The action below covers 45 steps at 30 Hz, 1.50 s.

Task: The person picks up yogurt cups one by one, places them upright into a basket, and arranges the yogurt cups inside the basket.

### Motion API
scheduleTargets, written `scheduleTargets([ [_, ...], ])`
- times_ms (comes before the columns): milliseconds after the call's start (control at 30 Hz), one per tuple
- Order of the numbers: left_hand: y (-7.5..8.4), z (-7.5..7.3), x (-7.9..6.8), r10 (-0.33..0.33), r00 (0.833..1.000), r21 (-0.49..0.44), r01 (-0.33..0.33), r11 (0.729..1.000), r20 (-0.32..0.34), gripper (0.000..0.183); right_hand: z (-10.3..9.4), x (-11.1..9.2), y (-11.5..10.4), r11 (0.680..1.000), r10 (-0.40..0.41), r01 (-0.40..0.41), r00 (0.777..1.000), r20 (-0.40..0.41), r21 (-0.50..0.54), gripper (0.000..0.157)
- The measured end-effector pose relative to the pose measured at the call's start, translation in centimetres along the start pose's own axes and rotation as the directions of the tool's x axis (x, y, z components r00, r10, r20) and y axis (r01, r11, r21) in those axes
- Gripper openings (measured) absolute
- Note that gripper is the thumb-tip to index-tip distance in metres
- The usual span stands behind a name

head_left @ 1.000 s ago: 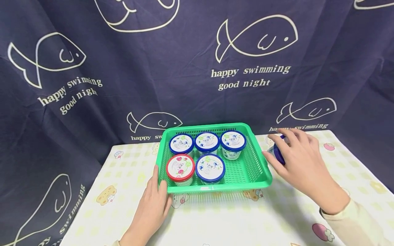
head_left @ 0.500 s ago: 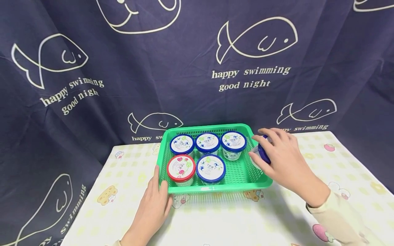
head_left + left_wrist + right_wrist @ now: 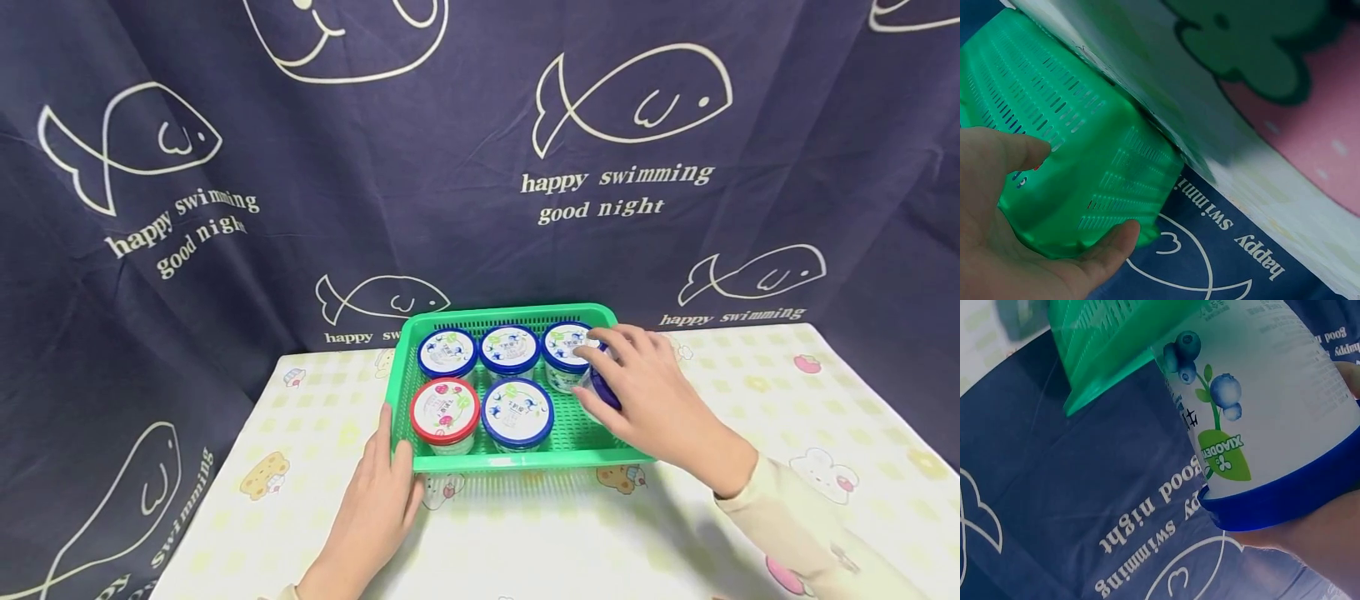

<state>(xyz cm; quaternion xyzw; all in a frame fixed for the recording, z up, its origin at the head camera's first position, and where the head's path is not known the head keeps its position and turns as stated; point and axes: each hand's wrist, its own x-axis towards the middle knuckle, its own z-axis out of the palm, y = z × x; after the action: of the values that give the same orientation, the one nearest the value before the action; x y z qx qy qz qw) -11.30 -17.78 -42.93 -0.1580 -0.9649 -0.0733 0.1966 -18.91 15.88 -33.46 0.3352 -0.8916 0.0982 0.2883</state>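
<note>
My right hand (image 3: pixel 652 396) grips a yogurt cup (image 3: pixel 1272 394) with a blue lid and a blueberry print, tilted over the right side of the green basket (image 3: pixel 525 461). Most of this cup hides behind the fingers in the head view. At the basket's near left corner, my left hand (image 3: pixel 375 487) holds the wall, thumb on the front and fingers along the side. Inside the basket a red-lidded cup (image 3: pixel 446 412) stands front left, beside a blue-lidded cup (image 3: pixel 517 414). Behind them is a row of three blue-lidded cups (image 3: pixel 510 347), the rightmost partly covered by my right fingers.
The basket stands on a table with a pale checked cloth (image 3: pixel 247 517). A dark blue curtain (image 3: pixel 420 183) with fish drawings and white lettering hangs close behind the table's back edge.
My right hand has carried the blue-lidded cup leftward, from beside the basket to over its right part. The left hand stays at the corner.
</note>
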Motion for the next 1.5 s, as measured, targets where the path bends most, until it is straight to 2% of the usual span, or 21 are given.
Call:
scheduleTargets([
  [333, -0.1, 0.0, -0.2, 0.01, 1.0, -0.002, -0.01, 1.0, -0.018, 0.028, 1.6, 0.1, -0.4, 0.999, -0.029, 0.031, 0.995, 0.096, -0.013, 0.044],
  [633, 0.0, -0.2, -0.2, 0.008, 1.0, 0.0, -0.008, 1.0, -0.015, 0.028, 3.1, -0.2, -0.5, 0.999, -0.006, 0.015, 0.981, 0.191, -0.044, 0.052],
  [900, 0.1, -0.1, -0.2, 0.005, 1.0, 0.001, -0.005, 1.0, -0.016, 0.028, 4.2, -0.9, -0.7, 0.999, 0.013, -0.001, 0.952, 0.306, -0.04, 0.063],
  [1267, 0.1, -0.2, -0.2, 0.016, 1.0, -0.002, -0.016, 1.0, -0.018, 0.027, 3.7, -1.7, -0.9, 0.998, 0.049, -0.055, 0.939, 0.34, 0.008, 0.066],
  [1500, -0.1, -0.1, -0.3, 0.019, 0.999, -0.008, -0.019, 1.0, -0.039, 0.029, 2.6, -2.6, -0.5, 0.997, 0.059, -0.071, 0.951, 0.304, 0.027, 0.062],
])
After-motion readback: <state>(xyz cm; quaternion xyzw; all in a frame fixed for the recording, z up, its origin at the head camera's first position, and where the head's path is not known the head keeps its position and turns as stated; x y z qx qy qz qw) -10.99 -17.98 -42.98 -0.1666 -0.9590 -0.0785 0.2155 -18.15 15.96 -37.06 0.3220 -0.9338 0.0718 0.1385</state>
